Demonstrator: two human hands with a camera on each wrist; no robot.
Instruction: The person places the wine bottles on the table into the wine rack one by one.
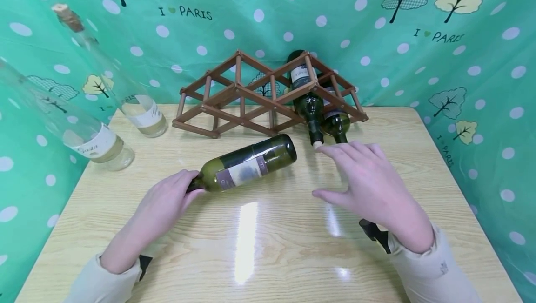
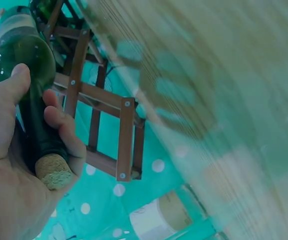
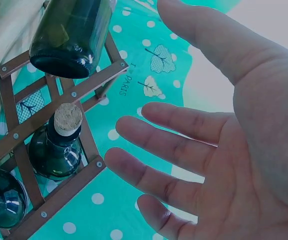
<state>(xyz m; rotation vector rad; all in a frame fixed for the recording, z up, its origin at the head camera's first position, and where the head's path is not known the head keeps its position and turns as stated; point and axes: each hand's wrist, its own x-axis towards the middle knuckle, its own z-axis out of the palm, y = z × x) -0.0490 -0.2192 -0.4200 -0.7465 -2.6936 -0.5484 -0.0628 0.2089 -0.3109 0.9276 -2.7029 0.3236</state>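
Observation:
My left hand (image 1: 163,205) grips the neck of a green wine bottle (image 1: 247,165), its cork (image 2: 54,171) showing at the palm in the left wrist view. The bottle lies sideways over the table, base toward the right, its purple and white label facing me. With fingers spread and nothing held, my right hand (image 1: 368,186) reaches toward a corked bottle (image 1: 309,107) in the wooden rack (image 1: 236,90). In the head view its fingertips overlap the area near that cork (image 1: 317,144). Another dark bottle (image 1: 336,121) sits in the rack just to the right.
Two clear bottles with white labels stand at the left, one (image 1: 146,116) farther back and one (image 1: 104,147) nearer. The rack stands along the back edge of the wooden table (image 1: 201,256). A green dotted cloth (image 1: 268,5) hangs behind and at both sides.

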